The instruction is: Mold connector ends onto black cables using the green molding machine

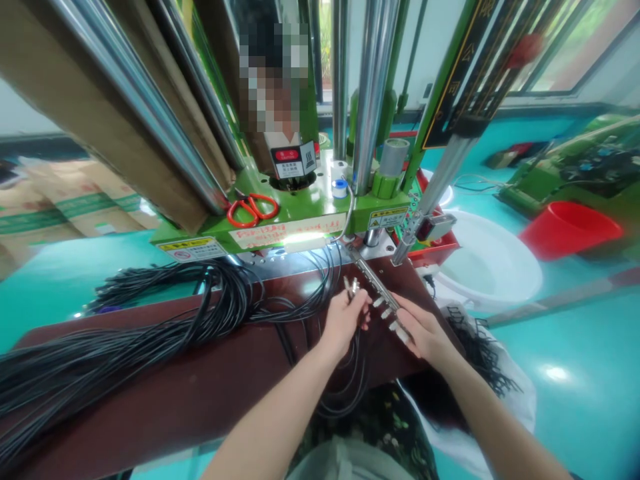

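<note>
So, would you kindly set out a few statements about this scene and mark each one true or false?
1. The right hand holds a metal bar. True.
2. The left hand is spread flat, with nothing in it. False: it is closed on small silver-ended pieces.
3. Scissors with orange-red handles lie on the green machine. True.
4. The large bundle of black cables lies to the right of both hands. False: it lies to their left.
5. The red bucket stands between the two hands. False: it is off to the right of both, near the white tub.
</note>
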The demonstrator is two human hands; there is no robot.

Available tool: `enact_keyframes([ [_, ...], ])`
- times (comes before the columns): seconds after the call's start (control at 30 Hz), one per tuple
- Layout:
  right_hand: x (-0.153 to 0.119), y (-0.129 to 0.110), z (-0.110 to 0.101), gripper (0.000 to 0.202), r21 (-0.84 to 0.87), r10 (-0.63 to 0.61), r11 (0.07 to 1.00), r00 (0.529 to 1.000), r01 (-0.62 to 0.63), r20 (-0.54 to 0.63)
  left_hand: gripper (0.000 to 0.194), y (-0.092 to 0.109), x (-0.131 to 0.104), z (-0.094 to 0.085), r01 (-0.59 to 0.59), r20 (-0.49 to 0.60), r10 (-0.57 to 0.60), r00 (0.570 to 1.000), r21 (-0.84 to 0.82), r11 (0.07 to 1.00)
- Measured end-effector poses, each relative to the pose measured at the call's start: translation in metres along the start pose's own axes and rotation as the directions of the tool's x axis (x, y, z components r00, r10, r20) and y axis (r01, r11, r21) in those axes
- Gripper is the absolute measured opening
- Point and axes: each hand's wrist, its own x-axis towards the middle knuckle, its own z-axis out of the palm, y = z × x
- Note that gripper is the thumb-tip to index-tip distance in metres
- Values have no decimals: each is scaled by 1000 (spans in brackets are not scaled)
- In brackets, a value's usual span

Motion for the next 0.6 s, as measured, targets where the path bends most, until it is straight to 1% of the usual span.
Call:
enact_keyframes([
  [0.03,0,-1,0,52,20,13,1000,1000,-13,-16,28,2,1,0,-31,-37,29,999,-38,999],
  [0.07,-1,-3,1,52,31,20,999,999,-19,-31,27,5,1,0,-41,-62,35,997,-83,996],
  [0.1,-1,-4,1,51,33,23,999,999,-22,-42,27,7,0,0,-32,-69,24,997,-128,991],
  [0.17,0,-6,0,52,30,22,999,999,-21,-41,26,9,-1,1,13,-48,-22,999,-184,983],
  [0.2,0,-6,0,52,27,17,999,999,-17,-34,26,10,-2,1,43,-33,-49,998,-181,983],
  [0.27,-1,-7,0,54,26,0,1000,1000,0,-19,28,8,-4,4,99,-2,-100,995,-118,988],
  [0.33,-2,-7,0,56,24,-10,1000,1000,10,0,29,5,-4,5,124,12,-124,992,-34,992],
  [0.4,-3,-8,1,56,18,-13,1000,1000,13,0,28,3,-4,5,127,17,-127,992,3,992],
  [0.5,-4,-8,1,54,0,-6,1000,1000,6,-13,28,4,-2,3,136,5,-136,991,-16,991],
  [0.6,-3,-8,-1,53,-46,-13,999,999,14,32,29,8,-1,1,160,15,-159,987,-53,986],
])
